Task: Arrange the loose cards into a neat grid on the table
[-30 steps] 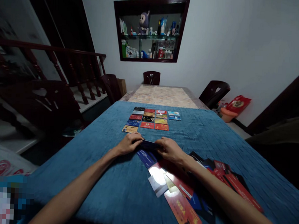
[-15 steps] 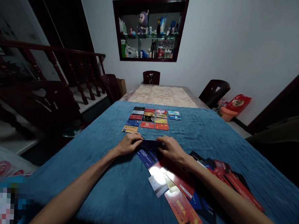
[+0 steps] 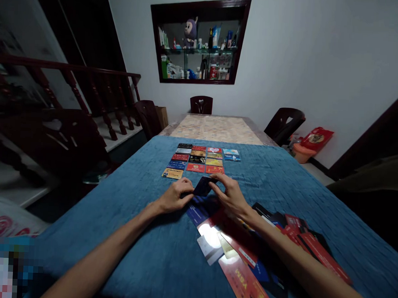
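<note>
A dark blue card (image 3: 203, 187) is held tilted above the blue tablecloth, one corner raised. My right hand (image 3: 231, 195) pinches its upper right corner between thumb and fingers. My left hand (image 3: 176, 195) has its fingers closed at the card's lower left corner. Beneath lies a blue card (image 3: 197, 214), part of a loose pile with a white card (image 3: 210, 249) and an orange-red YSM card (image 3: 244, 280). Beyond my hands, several cards lie face up in neat columns, among them a yellow card (image 3: 172, 173) and a red card (image 3: 195, 167).
More cards, including a red card (image 3: 324, 255), are heaped at the right under and beside my forearm. The blue tablecloth (image 3: 135, 172) covers the near table; a patterned tabletop (image 3: 216, 128) shows farther off. Dark chairs (image 3: 201, 104) stand around it.
The dark blue card has gone from nearly edge-on and level to tilted, its face showing and its right corner lifted. My right hand has risen and shifted slightly right.
</note>
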A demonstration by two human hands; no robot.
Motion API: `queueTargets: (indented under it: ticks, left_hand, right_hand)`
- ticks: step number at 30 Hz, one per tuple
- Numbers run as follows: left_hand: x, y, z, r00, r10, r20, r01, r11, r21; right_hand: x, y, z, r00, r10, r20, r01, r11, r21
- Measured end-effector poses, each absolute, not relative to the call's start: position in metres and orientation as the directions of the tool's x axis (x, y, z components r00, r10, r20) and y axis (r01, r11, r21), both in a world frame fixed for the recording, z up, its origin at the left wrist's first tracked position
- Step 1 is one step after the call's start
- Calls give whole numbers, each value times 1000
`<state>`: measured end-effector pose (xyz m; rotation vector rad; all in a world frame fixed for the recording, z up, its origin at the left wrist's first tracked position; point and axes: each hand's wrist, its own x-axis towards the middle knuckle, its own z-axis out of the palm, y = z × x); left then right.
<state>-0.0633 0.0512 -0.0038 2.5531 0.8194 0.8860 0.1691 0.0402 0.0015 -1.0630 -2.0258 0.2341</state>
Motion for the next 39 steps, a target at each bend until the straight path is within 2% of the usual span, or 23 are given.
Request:
queueTargets:
  ticks: [6,12,16,22,29,39]
  left_hand:
    - [-59,46,0,606,610,511,381,-786,486]
    - [-58,43,6,477,662,578,341,-746,573]
    - [-53,39,7,468,652,596,310,-753,580]
    - [-48,38,4,484,634,603,326,-770,549]
    - [-55,43,-1,460,679,572,412,-734,540]
    - [-64,57,-10,288,792,539,469,-607,642]
  right_hand:
    - [169,31,11,-394,663,637,722,652,-232]
    - [168,25,21,-493,599,631,734,675,-68]
    - [162,21,24,-564,546,619,703,711,13]
    - [156,17,26,-622,542,565,688,723,65]
    - [157,22,12,-607,565,559,720,688,87]
    - [158,24,3,-545,656,522,805,584,105]
